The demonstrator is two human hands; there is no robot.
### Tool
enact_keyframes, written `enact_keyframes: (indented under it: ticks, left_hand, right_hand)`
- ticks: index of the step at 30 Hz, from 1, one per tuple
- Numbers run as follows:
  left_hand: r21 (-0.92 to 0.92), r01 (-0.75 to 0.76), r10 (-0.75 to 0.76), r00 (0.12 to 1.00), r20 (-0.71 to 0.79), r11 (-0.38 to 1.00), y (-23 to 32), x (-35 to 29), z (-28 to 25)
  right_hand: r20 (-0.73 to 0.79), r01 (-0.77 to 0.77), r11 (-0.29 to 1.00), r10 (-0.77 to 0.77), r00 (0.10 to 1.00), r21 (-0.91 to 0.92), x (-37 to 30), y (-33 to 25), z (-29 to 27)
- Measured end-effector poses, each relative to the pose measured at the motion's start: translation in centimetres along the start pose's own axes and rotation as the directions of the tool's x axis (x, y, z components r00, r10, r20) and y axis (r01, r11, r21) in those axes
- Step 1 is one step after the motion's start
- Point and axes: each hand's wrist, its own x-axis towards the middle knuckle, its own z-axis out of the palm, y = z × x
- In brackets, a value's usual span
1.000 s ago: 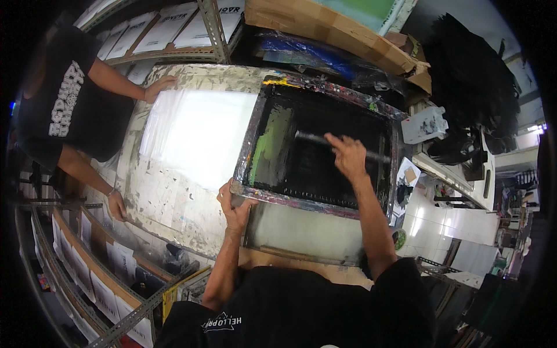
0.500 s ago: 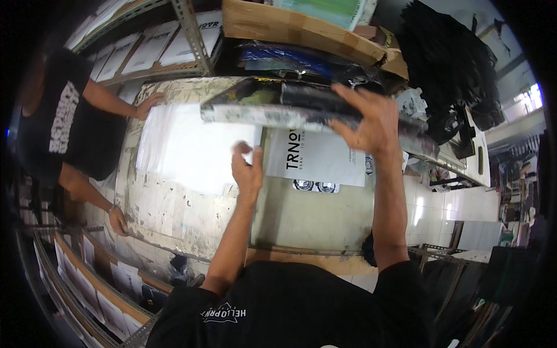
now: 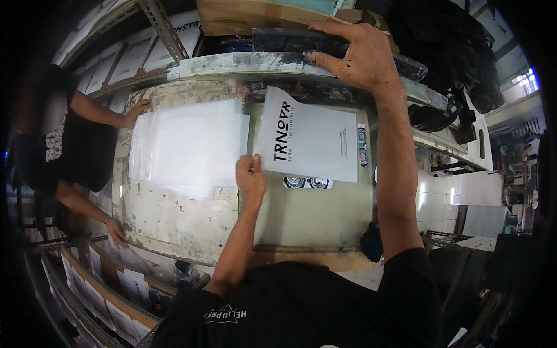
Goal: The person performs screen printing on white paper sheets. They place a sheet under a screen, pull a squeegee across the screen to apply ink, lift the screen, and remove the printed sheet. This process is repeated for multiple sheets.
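My left hand [image 3: 251,181] is closed, fingertips pinching the lower left edge of a white printed sheet [image 3: 322,139] with black lettering. The sheet's left side curls up off the pale green board [image 3: 313,217]. To its left lies a stack of blank white sheets [image 3: 188,145]. Farther off, my right hand [image 3: 368,64] grips the raised paint-stained screen frame [image 3: 232,65], thumb on its near bar and fingers over the black squeegee-like bar [image 3: 284,42] lying along it. Patterned black-and-white stickers [image 3: 307,182] show at the printed sheet's near and right edges.
At left, a co-worker in a black shirt has one hand [image 3: 137,111] by the blank stack and another [image 3: 118,236] at the worn table's [image 3: 191,226] near edge. Shelves of printed sheets [image 3: 132,55] stand behind. A cardboard box [image 3: 255,18] and dark hanging material [image 3: 449,46] are beyond the frame.
My right hand and the screen frame have risen and moved away, uncovering the printed sheet. My left hand has come down onto the sheet's left edge, which now lifts.
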Motion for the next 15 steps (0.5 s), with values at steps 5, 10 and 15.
enact_keyframes:
  ticks: [5, 10, 15]
  left_hand:
    - [-0.048, 0.111, -0.115, 0.989, -0.092, 0.993, -6.8, 2.0, -7.8]
    - [0.08, 0.172, -0.14, 0.943, -0.302, 0.982, -15.7, 3.1, -20.0]
    - [0.751, 0.352, 0.321, 0.743, -0.587, 0.558, -11.9, 3.7, -23.8]
  right_hand:
    - [-0.072, 0.058, 0.997, -0.055, 0.996, 0.043, 0.0, 0.4, 0.6]
    - [-0.063, 0.044, 0.999, -0.042, 0.997, 0.027, -0.1, -0.6, -0.2]
    - [-0.023, 0.016, 0.999, -0.015, 1.0, 0.027, -0.5, -0.2, -0.2]
